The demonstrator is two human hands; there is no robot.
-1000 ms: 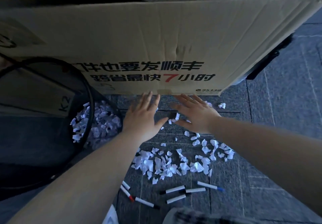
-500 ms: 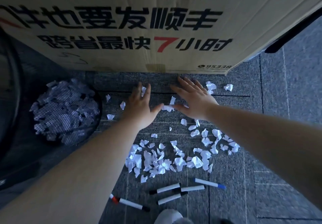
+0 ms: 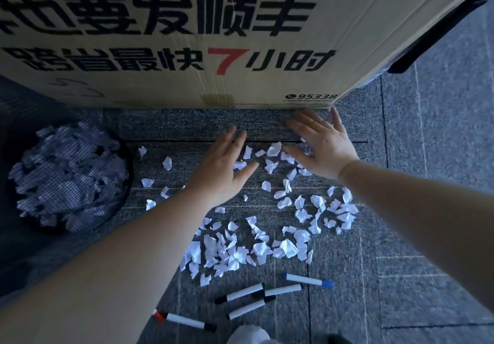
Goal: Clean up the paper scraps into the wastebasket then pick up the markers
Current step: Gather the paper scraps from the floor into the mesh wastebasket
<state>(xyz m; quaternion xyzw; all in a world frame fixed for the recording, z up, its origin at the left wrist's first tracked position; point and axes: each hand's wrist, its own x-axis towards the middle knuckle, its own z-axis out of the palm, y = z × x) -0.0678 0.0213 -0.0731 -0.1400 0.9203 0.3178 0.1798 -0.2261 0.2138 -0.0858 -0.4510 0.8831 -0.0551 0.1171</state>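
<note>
White paper scraps lie scattered over the grey carpet, thickest below my hands. My left hand lies flat and open, palm down, near the far scraps. My right hand is spread palm down close to the cardboard box, over a few scraps. A small cluster of scraps sits between both hands. The black mesh wastebasket stands at the left, with scraps showing through its mesh. Several white markers lie near the bottom edge, one with a blue cap, one with a red end.
A large cardboard box with black printed characters fills the top, its bottom edge just beyond my fingertips. Grey carpet tiles stretch to the right. A pale object peeks in at the bottom edge.
My head has dropped closer to the floor, so the wastebasket rim left view. Both hands slid right along the box's foot, the right reaching the scraps near the box corner.
</note>
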